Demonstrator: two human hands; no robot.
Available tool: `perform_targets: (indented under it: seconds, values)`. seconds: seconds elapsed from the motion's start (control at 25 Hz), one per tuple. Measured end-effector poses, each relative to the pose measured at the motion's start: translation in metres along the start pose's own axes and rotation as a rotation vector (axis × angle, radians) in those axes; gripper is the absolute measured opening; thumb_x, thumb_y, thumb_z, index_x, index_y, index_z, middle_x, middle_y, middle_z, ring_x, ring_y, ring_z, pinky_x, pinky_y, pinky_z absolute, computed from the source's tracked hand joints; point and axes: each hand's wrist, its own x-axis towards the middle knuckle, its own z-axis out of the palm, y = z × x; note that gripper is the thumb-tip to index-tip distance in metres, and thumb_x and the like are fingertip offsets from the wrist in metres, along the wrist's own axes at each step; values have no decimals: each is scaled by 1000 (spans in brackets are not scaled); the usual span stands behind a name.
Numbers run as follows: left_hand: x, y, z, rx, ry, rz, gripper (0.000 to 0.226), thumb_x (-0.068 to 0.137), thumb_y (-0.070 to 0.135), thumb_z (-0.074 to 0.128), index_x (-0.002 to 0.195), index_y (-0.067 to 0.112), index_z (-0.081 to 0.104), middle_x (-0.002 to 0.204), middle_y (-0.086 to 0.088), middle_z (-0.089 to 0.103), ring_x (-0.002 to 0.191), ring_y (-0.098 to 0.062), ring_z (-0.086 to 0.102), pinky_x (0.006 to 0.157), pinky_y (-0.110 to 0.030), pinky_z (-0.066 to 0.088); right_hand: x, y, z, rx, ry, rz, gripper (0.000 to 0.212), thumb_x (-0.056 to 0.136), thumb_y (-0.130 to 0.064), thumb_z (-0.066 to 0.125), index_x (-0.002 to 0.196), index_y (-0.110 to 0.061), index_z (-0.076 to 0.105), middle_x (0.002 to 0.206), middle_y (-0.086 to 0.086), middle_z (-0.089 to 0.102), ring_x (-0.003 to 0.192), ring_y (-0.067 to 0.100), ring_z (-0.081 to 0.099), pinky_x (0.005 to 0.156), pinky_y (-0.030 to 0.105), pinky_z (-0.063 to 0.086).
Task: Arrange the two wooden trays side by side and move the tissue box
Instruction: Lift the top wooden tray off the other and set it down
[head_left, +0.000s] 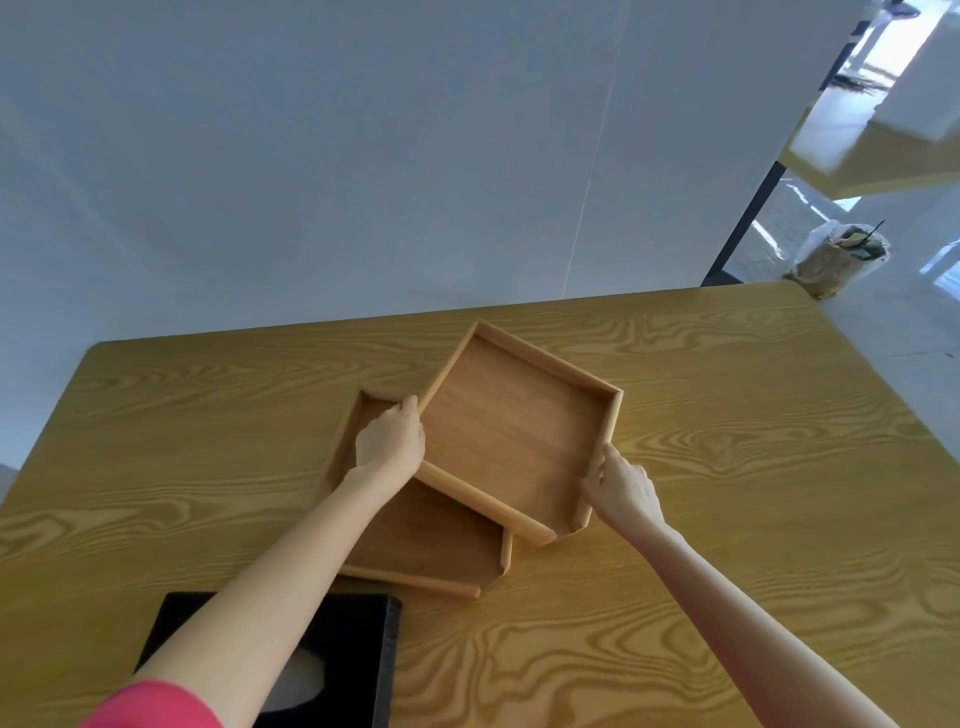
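Left hand (390, 441) and right hand (621, 486) clamped on opposite rims of the upper wooden tray (514, 436), turned askew atop the lower wooden tray (415, 535). Black tissue box (358, 639) near table (727, 467) front edge, under left forearm.

A: Hands?
B: From my feed, left hand (390, 441) grips the upper tray (511, 431) on its left rim, right hand (621, 486) on its right rim.
A: Trays apart?
B: No, it overlaps the lower tray (431, 535), turned askew.
A: Tissue box?
B: Black tissue box (358, 644) near edge of table (727, 467), under left forearm.
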Motion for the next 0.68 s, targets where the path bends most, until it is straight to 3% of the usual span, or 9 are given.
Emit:
perform_targets:
  seconds: [0.16,0.4,0.6,0.68]
  values:
    - [-5,-5,9,-93,4,-46,35,94,16,38,128,10,42,109,-12,64,90,-30,63,60,-32,42,2,4,3,97,68,7,47,85,-10,46,132,-10,37,115,17,64,104,34,59,85,39,47]
    - [-18,-13,14,-263,-94,-201,43,92,21,41,134,13,36,117,-11,61,96,-28,60,65,-32,40,0,0,0,234,52,6,59,83,-9,53,138,-14,32,133,11,54,121,31,49,103,44,40]
    - [-26,-28,7,-440,-98,-266,44,92,23,45,135,17,41,134,-9,53,110,-26,57,82,-33,45,-7,-10,-2,360,46,10,52,80,-1,51,131,-13,43,130,11,57,118,29,53,100,47,44]
    - [-30,-38,3,-515,-88,-280,44,91,24,47,134,17,42,138,-9,49,102,-21,60,76,-26,43,-11,-16,-3,402,38,2,53,80,-1,52,131,-13,44,130,10,56,118,27,54,99,45,46]
